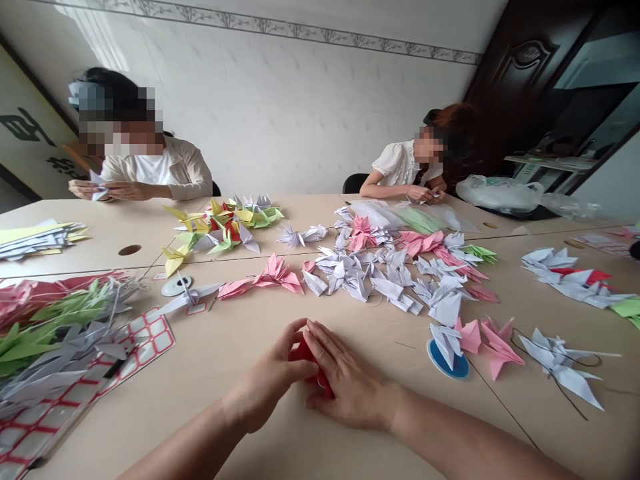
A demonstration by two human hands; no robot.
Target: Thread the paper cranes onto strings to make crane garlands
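Observation:
A small piece of folded red paper [326, 385] lies between my two hands, low in the middle of the view, mostly covered by fingers. My left hand [275, 373] curls round its left side, thumb across the top. Flattened over its right side is my right hand [347, 383], fingers stretched out close together and fingertips meeting those of my left hand. Just beyond the hands lie a pile of white paper cranes [345, 273] and a row of pink cranes [275, 275].
Strung cranes lie on a red-checked bag [160, 333] at left. A blue disc [453, 363] sits under a white crane at right, near threaded cranes [555, 357]. Across the table [210, 400], two people [150, 167] [395, 167] handle paper. Stacked sheets [35, 240] lie far left.

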